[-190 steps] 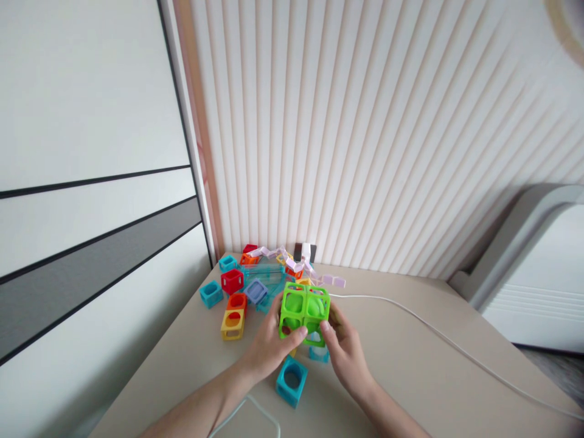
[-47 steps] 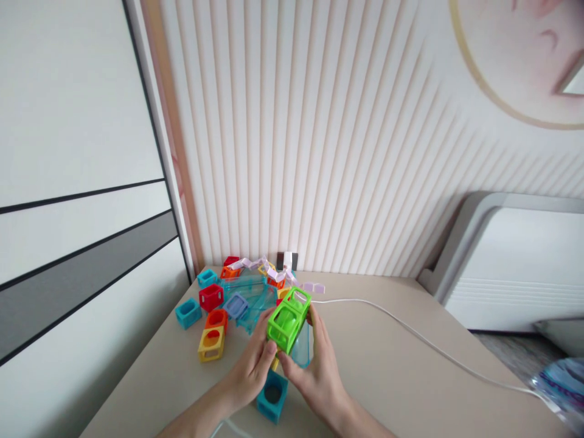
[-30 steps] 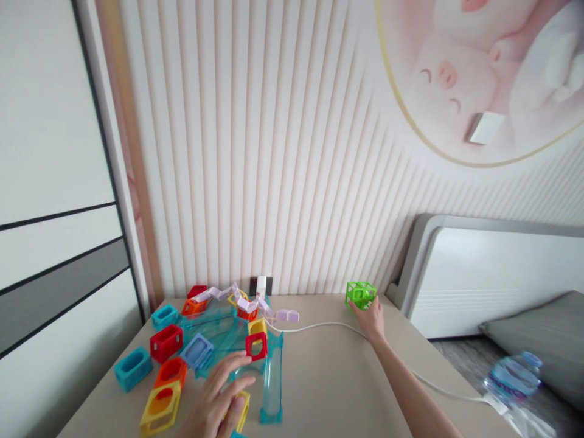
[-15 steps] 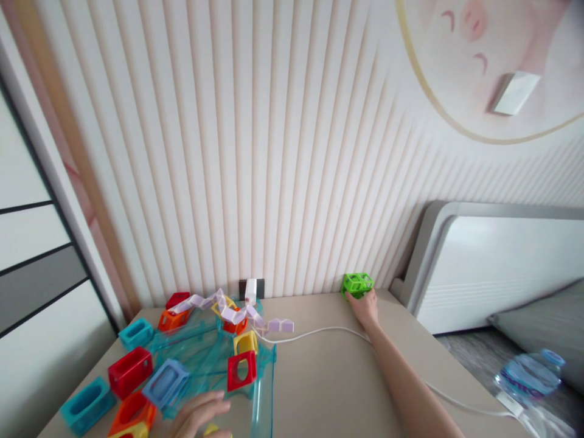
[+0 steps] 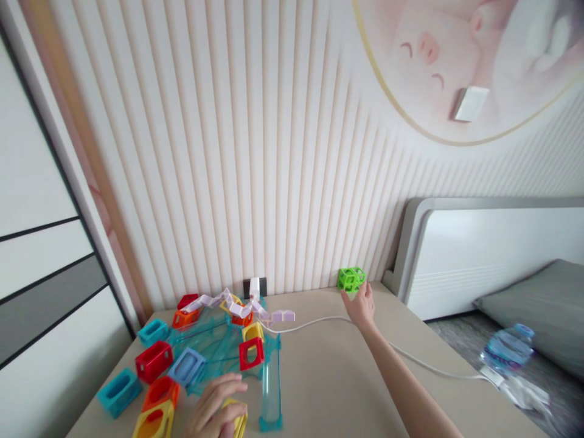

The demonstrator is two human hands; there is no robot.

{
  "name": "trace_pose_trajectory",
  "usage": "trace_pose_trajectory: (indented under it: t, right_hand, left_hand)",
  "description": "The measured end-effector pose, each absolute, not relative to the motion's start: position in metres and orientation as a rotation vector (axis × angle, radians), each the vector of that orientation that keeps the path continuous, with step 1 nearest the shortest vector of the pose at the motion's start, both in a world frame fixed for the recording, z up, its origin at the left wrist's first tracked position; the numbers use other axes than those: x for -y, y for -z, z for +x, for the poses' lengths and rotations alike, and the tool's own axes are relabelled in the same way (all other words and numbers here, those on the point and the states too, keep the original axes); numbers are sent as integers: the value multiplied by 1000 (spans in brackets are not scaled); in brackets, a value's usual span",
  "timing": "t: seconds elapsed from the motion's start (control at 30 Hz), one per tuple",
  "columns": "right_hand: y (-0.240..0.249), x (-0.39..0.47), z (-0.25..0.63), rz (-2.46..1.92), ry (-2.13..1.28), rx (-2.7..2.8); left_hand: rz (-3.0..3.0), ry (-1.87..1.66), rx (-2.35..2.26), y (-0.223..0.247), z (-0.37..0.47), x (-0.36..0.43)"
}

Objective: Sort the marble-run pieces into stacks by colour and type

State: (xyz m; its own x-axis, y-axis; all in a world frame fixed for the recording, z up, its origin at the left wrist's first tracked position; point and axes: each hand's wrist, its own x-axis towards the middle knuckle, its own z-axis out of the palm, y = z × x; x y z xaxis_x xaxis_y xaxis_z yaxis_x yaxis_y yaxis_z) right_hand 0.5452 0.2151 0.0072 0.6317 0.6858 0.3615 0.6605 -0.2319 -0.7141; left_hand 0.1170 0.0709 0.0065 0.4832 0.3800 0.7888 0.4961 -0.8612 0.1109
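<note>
At the back of the table, against the wall, sits a bright green openwork block [image 5: 351, 279]. My right hand [image 5: 361, 304] is just in front of it, fingers apart, with a small gap visible at the thumb. My left hand [image 5: 218, 406] is low in the view, fingers spread, over or beside a yellow block [image 5: 240, 418] that it partly hides; whether it grips the block is unclear. Around it lie a blue block [image 5: 187, 366], a red block [image 5: 251, 354], an orange block [image 5: 160, 392] and translucent teal track pieces [image 5: 272, 389].
A lilac folding chain [image 5: 249, 309] lies across the track pieces. One white cable [image 5: 314, 321] crosses the table [image 5: 319, 365]. Teal blocks [image 5: 119, 392] line the left edge. Right of the table are a headboard [image 5: 493, 255] and a water bottle [image 5: 508, 348].
My right hand has drawn back slightly from the green block and its fingers have loosened. The view has turned right, and more of my left hand and the yellow block shows.
</note>
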Motion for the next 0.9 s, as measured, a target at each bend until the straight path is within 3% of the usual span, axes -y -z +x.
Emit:
trace_pose_trajectory:
  t: [0.4, 0.9]
  right_hand:
    - [9, -105, 397, -1393, 39, 1423]
    - [-19, -72, 381, -935, -170, 1942]
  left_hand:
    - [-2806, 1312, 769, -28, 126, -49]
    - [-2576, 1420, 933, -35, 102, -62]
